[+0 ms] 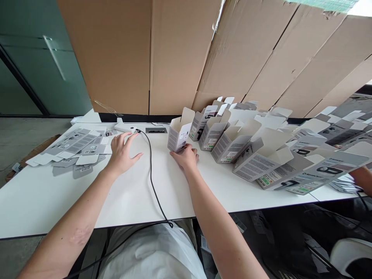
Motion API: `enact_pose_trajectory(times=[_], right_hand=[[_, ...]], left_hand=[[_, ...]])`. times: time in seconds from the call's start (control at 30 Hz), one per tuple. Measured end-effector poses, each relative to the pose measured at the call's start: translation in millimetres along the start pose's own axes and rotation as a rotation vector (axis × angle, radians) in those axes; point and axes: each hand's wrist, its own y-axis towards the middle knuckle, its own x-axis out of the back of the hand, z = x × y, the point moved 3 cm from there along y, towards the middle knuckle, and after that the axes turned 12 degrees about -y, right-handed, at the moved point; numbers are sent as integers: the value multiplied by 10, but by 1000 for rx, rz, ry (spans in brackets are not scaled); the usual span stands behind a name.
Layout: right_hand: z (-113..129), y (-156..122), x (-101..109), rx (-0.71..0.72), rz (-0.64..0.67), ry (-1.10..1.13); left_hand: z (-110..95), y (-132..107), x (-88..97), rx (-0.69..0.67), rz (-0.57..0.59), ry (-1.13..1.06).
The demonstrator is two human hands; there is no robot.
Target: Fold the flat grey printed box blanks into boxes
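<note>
My left hand (pixel 121 154) hovers over the white table with its fingers spread, holding nothing. It is nearest to the pile of flat, unfolded cartons (pixel 72 144) on the left. At the low front edge of a small upright carton (pixel 176 136), the fingers and thumb of my right hand (pixel 186 156) are closed on its base. This carton is grey and white, and its top flaps stand up. Part of its lower side is hidden behind my fingers. To its right stand several similar cartons (pixel 229 149) with raised flaps, close together.
A black cable (pixel 151 170) runs from a white object (pixel 125 127) across the table (pixel 128 201) and over its front edge. Tall cardboard sheets (pixel 177 54) rise behind the table. At the far right, another person's hand (pixel 363 179) is beside a stack of papers (pixel 345 183).
</note>
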Motion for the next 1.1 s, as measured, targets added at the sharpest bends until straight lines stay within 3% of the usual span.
enact_pose_trajectory(times=[0.13,0.2,0.23,0.3,0.4,0.47,0.57,0.9,1.1], right_hand=[[47,-64,84,59,-283,141],[114,-148,147,187,-418,262],[160,-195,160,277,-420,329],[277,-281,118,472,-262,449],[435,-354,-74,647,112,532],[467,-316,-220,623,247,568],[393,-149,-394,454,291,617],[-46,250,-380,72,10,614],[-113,269,-321,-21,-56,561]], left_hand=[[17,-5,-6,3,0,7],[20,-6,-6,12,1,4],[19,-6,-6,17,3,2],[14,-6,-5,22,8,-5],[6,-6,-4,21,18,-12],[8,-6,-5,24,28,-11],[20,-8,-11,32,40,-10],[33,-27,-29,19,47,-25],[49,-28,-31,32,62,-29]])
